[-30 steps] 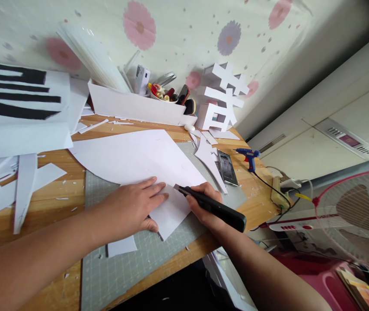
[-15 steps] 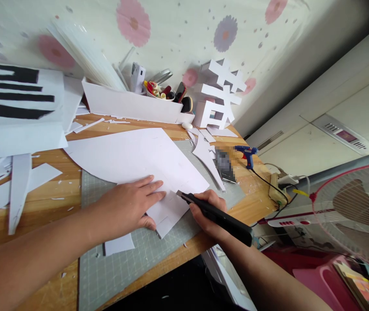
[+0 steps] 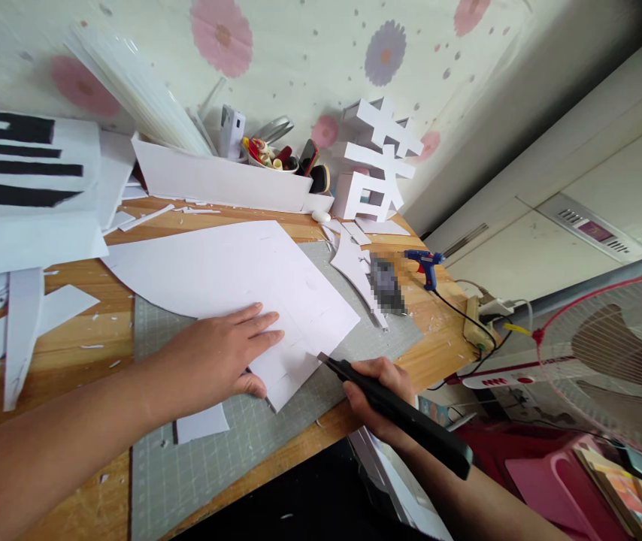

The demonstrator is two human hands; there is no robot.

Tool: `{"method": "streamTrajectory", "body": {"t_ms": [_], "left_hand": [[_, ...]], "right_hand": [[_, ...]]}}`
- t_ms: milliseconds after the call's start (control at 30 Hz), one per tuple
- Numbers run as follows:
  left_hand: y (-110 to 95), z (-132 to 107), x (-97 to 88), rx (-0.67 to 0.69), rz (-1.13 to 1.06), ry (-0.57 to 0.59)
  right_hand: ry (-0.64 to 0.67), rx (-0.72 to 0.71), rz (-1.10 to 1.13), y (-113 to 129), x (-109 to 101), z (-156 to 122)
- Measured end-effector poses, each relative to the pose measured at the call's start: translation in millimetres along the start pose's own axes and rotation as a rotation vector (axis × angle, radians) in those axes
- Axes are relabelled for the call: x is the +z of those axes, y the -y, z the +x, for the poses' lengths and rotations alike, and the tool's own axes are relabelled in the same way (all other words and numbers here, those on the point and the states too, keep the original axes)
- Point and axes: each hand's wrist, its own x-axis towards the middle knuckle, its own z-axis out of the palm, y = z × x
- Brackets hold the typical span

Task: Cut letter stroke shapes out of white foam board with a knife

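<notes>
A large white foam board sheet (image 3: 231, 263) with one curved edge lies over a grey-green cutting mat (image 3: 186, 481). My left hand (image 3: 225, 349) rests flat on the sheet, fingers spread. In my right hand (image 3: 383, 391) is a black utility knife (image 3: 400, 413), its blade tip at the sheet's near right edge; whether the tip touches the board I cannot tell. A small white offcut (image 3: 202, 426) lies on the mat below my left wrist. A curved white scrap (image 3: 355, 274) lies to the right of the sheet.
A blue glue gun (image 3: 425, 264) lies at the table's right, its cord running to a power strip (image 3: 479, 328). A white box (image 3: 213, 179) and cut-out white characters (image 3: 377, 161) stand at the back. A fan (image 3: 614, 361) is at right; strips and scraps (image 3: 22, 330) lie left.
My right hand has drawn the knife down and to the right, from over the sheet to its near edge. My left hand stays flat on the board. The view has shifted slightly.
</notes>
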Motion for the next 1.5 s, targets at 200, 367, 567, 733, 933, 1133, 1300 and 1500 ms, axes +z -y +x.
{"method": "streamTrajectory", "body": {"t_ms": [200, 367, 567, 733, 933, 1133, 1300, 1500], "left_hand": [[1, -3, 2.2, 0.052, -0.01, -0.062], [-3, -1, -3.4, 0.056, 0.05, -0.019], [-8, 0, -3.3, 0.044, 0.057, -0.038], [-10, -1, -1.5, 0.046, 0.022, -0.068], [-16, 3, -7.5, 0.042, 0.082, -0.003], [-18, 5, -10.6, 0.035, 0.091, 0.026], [-17, 4, -9.4, 0.041, 0.083, 0.0], [-17, 4, -9.3, 0.042, 0.077, -0.022]], "right_hand": [[0.003, 0.017, -0.007, 4, -8, 11], [-0.08, 0.125, 0.059, -5, 8, 59], [-0.028, 0.262, 0.348, -33, 65, 102], [-0.012, 0.291, 0.324, -44, 84, 102], [0.042, 0.309, 0.294, -45, 82, 100], [0.051, 0.303, 0.306, -43, 82, 101], [0.064, 0.301, 0.304, -42, 82, 102], [0.063, 0.225, 0.225, -38, 78, 105]]}}
